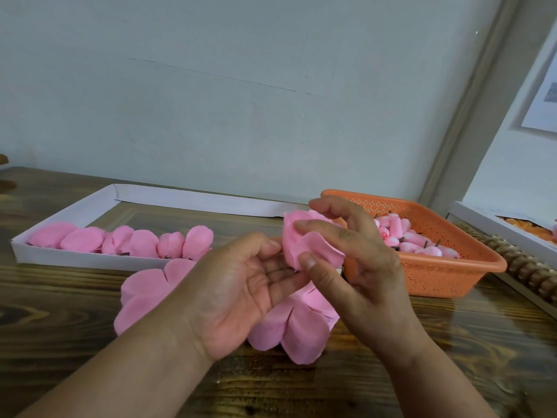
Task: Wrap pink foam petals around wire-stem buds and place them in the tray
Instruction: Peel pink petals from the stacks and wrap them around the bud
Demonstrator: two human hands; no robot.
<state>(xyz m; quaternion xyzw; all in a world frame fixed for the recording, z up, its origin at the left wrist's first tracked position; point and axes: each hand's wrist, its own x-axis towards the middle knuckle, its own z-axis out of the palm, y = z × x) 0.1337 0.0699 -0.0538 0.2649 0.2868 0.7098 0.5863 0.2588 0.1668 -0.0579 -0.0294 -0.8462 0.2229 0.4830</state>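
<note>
Both hands are up over the counter working 1 flower: the right hand has its grip pinched on the pink foam petals, thumb and fingers pressing them in, while the left hand cups under with fingers curled onto the base. Loose petal sheets lie right below. Finished ones sit in the white tray to the left, and the orange basket of buds is just right.
</note>
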